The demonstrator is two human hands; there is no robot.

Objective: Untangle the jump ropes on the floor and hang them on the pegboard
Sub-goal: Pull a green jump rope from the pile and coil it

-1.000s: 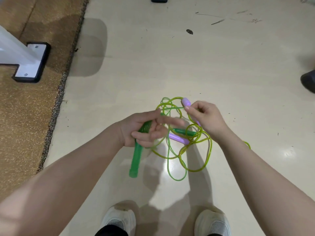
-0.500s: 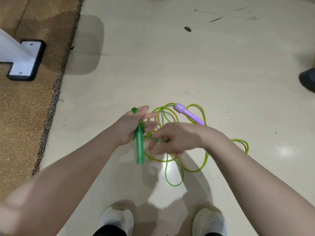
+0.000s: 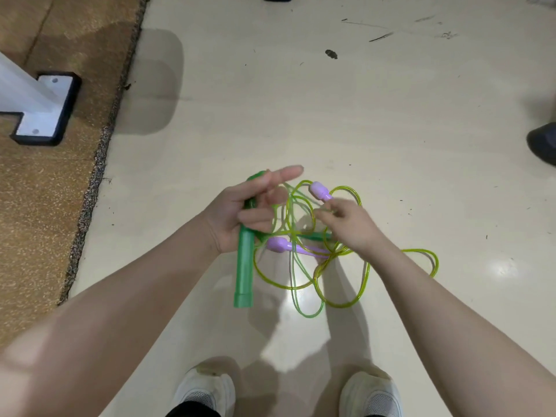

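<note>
Ropes: tangled green-yellow cords (image 3: pixel 304 266) on the cream floor (image 3: pixel 391 130), just beyond the white shoes (image 3: pixel 204 392).
Left hand (image 3: pixel 240 215): grasps a green handle (image 3: pixel 244 266), index finger outstretched.
Right hand (image 3: pixel 349 224): pinches cord beside a purple handle (image 3: pixel 320 191).
Second purple handle (image 3: pixel 282 245): among the loops.

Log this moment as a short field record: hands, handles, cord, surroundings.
left hand: grips green handle, index finger straight
right hand: pinches yellow-green cord near upper purple handle
lower purple handle: lies in the tangle
second green handle: partly hidden under the cord
floor: cream, scuffed
mat: brown, at left
</note>
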